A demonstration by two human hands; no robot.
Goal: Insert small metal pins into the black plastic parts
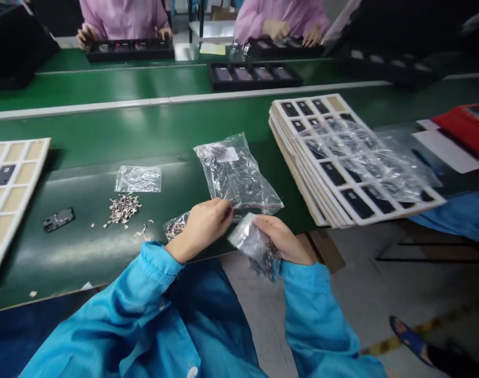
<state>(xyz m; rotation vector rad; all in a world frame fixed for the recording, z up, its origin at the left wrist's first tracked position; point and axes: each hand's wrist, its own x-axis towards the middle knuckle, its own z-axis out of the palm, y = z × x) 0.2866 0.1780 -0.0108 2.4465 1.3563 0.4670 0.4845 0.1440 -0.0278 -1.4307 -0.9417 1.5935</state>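
Observation:
My right hand (283, 239) is closed on a small clear plastic bag (255, 248) of tiny metal parts, held just off the table's near edge. My left hand (204, 226) is curled beside it, fingers pinched near the bag's top; what they grip is hidden. Another small bag of parts (175, 227) lies under my left wrist. A larger clear bag (236, 173) lies flat just beyond my hands. A loose pile of small metal parts (121, 209) sits to the left, with an empty small bag (138, 179) behind it.
A black part (59, 219) lies at left near a cream tray (11, 184). A stack of cream trays (333, 157) with black parts and plastic film stands at right. Across the green table (105, 131), two people in pink handle black trays (129, 50).

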